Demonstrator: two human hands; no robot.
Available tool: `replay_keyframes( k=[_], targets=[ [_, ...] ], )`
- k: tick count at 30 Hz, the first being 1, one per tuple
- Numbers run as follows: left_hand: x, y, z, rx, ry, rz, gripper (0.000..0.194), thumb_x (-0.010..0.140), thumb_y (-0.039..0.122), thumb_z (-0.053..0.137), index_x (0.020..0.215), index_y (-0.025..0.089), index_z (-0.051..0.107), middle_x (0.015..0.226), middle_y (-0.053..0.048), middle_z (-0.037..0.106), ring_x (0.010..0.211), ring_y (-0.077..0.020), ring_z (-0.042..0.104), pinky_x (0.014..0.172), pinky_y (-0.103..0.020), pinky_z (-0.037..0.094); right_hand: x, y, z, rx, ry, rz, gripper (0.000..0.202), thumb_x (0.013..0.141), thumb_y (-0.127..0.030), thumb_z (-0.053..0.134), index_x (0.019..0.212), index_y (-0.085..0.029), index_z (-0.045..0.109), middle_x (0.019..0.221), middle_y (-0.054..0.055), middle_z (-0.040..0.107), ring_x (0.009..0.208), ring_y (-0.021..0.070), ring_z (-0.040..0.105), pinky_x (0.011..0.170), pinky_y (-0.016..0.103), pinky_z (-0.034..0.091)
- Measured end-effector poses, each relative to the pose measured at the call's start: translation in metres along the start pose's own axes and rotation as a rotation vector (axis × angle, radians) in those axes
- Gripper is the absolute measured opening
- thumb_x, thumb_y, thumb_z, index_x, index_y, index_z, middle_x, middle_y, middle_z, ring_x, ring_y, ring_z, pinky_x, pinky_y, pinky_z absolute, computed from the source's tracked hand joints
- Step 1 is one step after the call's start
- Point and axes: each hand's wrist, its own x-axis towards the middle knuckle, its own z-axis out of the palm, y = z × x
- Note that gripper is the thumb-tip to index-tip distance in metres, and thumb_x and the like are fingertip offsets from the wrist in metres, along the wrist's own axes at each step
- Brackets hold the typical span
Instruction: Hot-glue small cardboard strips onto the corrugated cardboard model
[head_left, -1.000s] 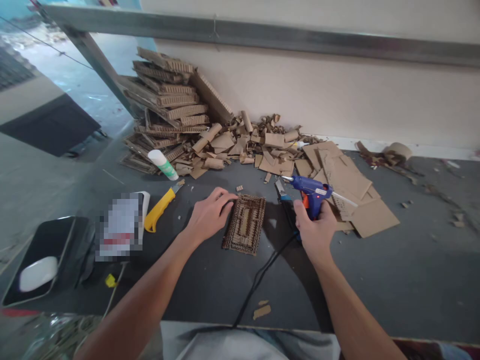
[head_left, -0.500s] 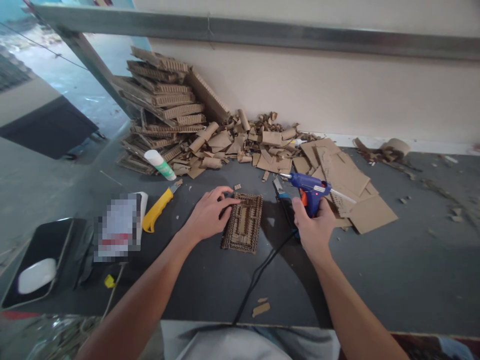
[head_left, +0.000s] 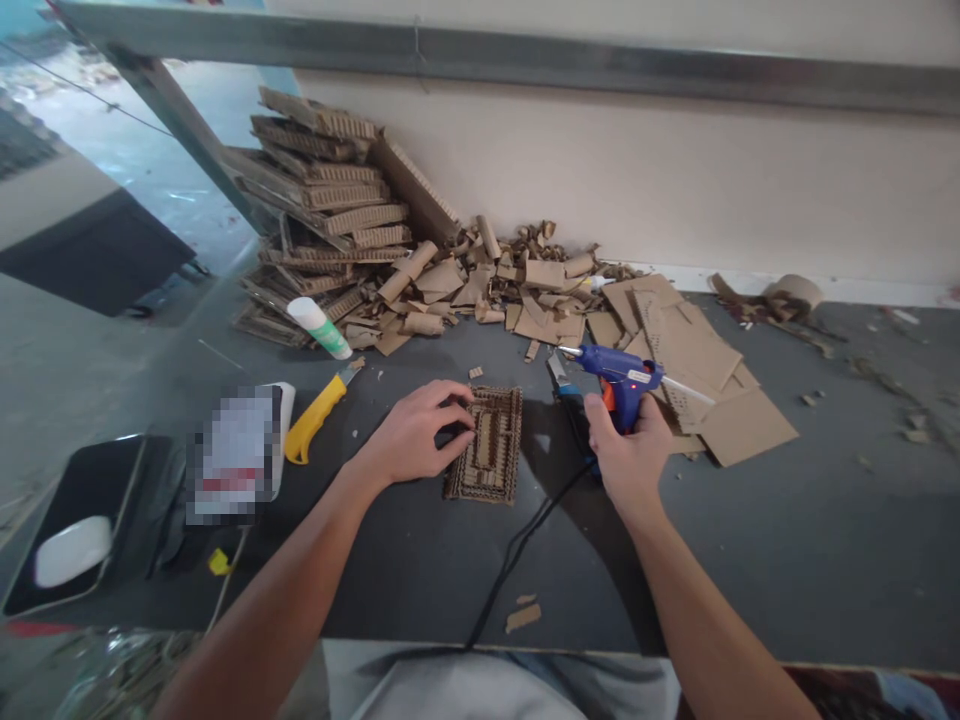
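Observation:
My right hand (head_left: 636, 450) grips a blue hot glue gun (head_left: 619, 372) by its handle, with the nozzle pointing left and a glue stick jutting from its back. On the dark table lies a small rectangular panel (head_left: 495, 470) built from corrugated cardboard strips in nested frames. Over its left edge is my left hand (head_left: 424, 430), thumb and index fingertip brought together in a pinch; whatever may be between them is too small to make out. A blue-and-black utility knife (head_left: 571, 405) rests partly under the glue gun. One small cardboard bit (head_left: 475, 372) lies just beyond the panel.
A yellow utility knife (head_left: 315, 415), a glue stick tube (head_left: 321, 328) and a phone (head_left: 82, 500) with a white case on it are at left. Stacked cardboard panels (head_left: 337, 195), scraps (head_left: 480, 280) and flat sheets (head_left: 697, 350) line the back. The gun's black cord (head_left: 517, 545) crosses the front.
My left hand's index finger has drawn back from the panel's upper part and curled toward the thumb. My right hand and the glue gun have hardly moved.

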Motion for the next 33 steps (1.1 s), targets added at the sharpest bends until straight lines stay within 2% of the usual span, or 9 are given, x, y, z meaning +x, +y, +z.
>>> replay_keyframes(
  k=[7,19,22,25,29,33],
  targets=[
    [0.000,-0.001,0.006,-0.026,0.025,-0.013,0.023,0.097,0.031,0.052,0.088,0.020,0.069,0.126,-0.011,0.061,0.120,-0.0242,0.060,0.101,-0.038,0.052,0.001,0.002,-0.001,-0.035,0.007,-0.008,0.036,0.078,-0.050,0.076,0.081,-0.021,0.054,0.053,-0.009,0.047,0.042,0.0099,0.045,0.042,0.023,0.038],
    [0.001,0.000,0.007,-0.044,-0.008,-0.027,0.023,0.098,0.031,0.051,0.088,0.019,0.068,0.131,-0.011,0.059,0.119,-0.0241,0.060,0.098,-0.038,0.054,0.001,0.004,-0.001,-0.062,0.004,-0.018,0.035,0.077,-0.050,0.075,0.083,-0.020,0.058,0.057,-0.008,0.049,0.047,0.0096,0.044,0.046,0.023,0.038],
    [0.001,0.001,0.005,-0.023,-0.025,-0.029,0.024,0.098,0.033,0.051,0.090,0.019,0.068,0.130,-0.010,0.060,0.119,-0.0245,0.061,0.096,-0.037,0.054,0.001,0.003,-0.001,-0.057,0.006,-0.016,0.034,0.077,-0.049,0.076,0.084,-0.020,0.058,0.057,-0.007,0.051,0.047,0.0095,0.044,0.046,0.023,0.039],
    [0.001,0.003,0.003,-0.002,-0.038,-0.020,0.027,0.098,0.042,0.053,0.100,0.020,0.068,0.128,-0.010,0.062,0.113,-0.0241,0.064,0.091,-0.036,0.055,0.001,0.002,0.000,-0.049,0.002,-0.006,0.034,0.077,-0.049,0.076,0.081,-0.021,0.057,0.055,-0.008,0.049,0.045,0.0093,0.044,0.045,0.023,0.038],
    [0.001,-0.001,0.005,-0.001,0.077,-0.030,0.033,0.102,0.044,0.047,0.108,0.019,0.068,0.123,-0.010,0.066,0.093,-0.0182,0.069,0.079,-0.030,0.055,0.000,0.001,-0.001,-0.040,0.001,-0.003,0.035,0.077,-0.049,0.076,0.081,-0.021,0.056,0.053,-0.008,0.048,0.044,0.0099,0.044,0.044,0.023,0.037],
    [-0.001,-0.012,0.009,0.018,0.210,-0.147,0.031,0.105,0.038,0.042,0.108,0.020,0.067,0.104,-0.005,0.073,0.088,-0.0167,0.070,0.071,-0.026,0.051,0.001,0.003,-0.001,-0.057,0.008,-0.018,0.035,0.077,-0.050,0.075,0.081,-0.021,0.056,0.055,-0.007,0.049,0.046,0.0099,0.044,0.045,0.023,0.038]
  ],
)
